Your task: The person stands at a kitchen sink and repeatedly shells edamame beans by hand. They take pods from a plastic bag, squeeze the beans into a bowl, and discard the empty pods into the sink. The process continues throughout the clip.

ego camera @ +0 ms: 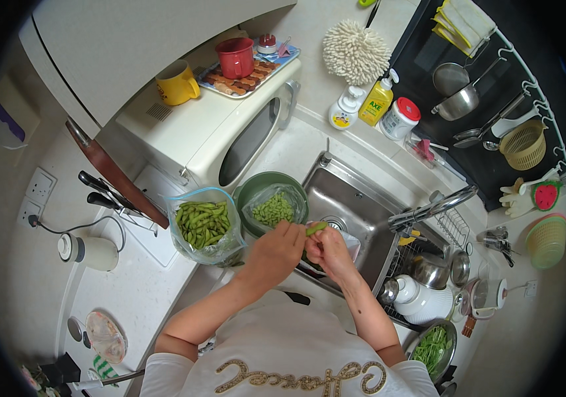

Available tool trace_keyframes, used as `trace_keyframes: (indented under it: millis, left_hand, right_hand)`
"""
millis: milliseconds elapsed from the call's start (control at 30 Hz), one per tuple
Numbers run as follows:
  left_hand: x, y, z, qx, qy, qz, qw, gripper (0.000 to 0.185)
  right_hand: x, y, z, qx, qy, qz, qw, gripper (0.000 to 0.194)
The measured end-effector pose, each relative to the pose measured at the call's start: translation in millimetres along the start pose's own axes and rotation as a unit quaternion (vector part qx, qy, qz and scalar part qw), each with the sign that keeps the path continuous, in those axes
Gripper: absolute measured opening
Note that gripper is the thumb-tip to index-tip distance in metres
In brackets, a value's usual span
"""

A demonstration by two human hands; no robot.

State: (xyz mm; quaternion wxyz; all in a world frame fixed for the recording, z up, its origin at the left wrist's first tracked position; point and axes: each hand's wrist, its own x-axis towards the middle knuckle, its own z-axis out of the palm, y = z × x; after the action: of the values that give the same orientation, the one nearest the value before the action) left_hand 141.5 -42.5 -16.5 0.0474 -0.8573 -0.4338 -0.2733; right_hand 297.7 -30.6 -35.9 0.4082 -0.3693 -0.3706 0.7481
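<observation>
My right hand [331,254] holds a green soybean pod [316,228] above the sink's near left side. Close against it is my left hand [278,250], its fingers bunched near the pod's end; whether they grip anything is hidden. Just beyond my left hand sits a green basin [244,192] lined with a clear plastic bag [290,191], which holds shelled green beans [273,209]. To the left stands an open zip bag [180,248] full of unshelled pods [201,224]. Partly behind my right hand, a white container [351,244] is in the sink.
The steel sink [362,208] has a curved faucet [427,206] at its right. A microwave [193,134] is behind the basin. A knife rack [114,198] stands left. On the right are a dish rack [397,265], a white jug [424,302] and a bowl of greens [432,350].
</observation>
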Motion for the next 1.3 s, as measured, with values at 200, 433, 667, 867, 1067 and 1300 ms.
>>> trace_keyframes:
  millis: [200, 433, 667, 867, 1067, 1300]
  left_hand:
    - [-1.0, 3.0, -1.9, 0.010, -0.002, 0.013, 1.000, 0.022]
    - [-4.2, -1.1, 3.5, -0.125, -0.001, -0.026, 0.992, 0.011]
    - [3.6, -24.7, 1.7, -0.620, -0.248, -0.309, 0.677, 0.022]
    - [3.1, -30.0, 8.0, -0.755, -0.272, -0.327, 0.499, 0.028]
    - [4.5, -31.2, 10.8, -0.668, -0.244, -0.318, 0.628, 0.033]
    - [6.5, -29.5, 5.2, -0.652, -0.259, -0.239, 0.672, 0.032]
  right_hand:
    - [-2.2, -0.4, 0.9, 0.011, 0.012, 0.016, 1.000, 0.015]
    - [-1.8, 6.4, -4.1, -0.012, 0.044, 0.012, 0.999, 0.013]
    - [-4.2, 3.5, -9.2, -0.039, -0.002, -0.029, 0.999, 0.012]
    - [-3.9, 11.0, -20.1, -0.082, -0.034, -0.011, 0.996, 0.018]
    - [-13.2, -19.9, -19.8, -0.244, -0.008, 0.004, 0.970, 0.014]
    - [-11.5, -39.8, -17.1, -0.433, -0.119, -0.084, 0.889, 0.015]
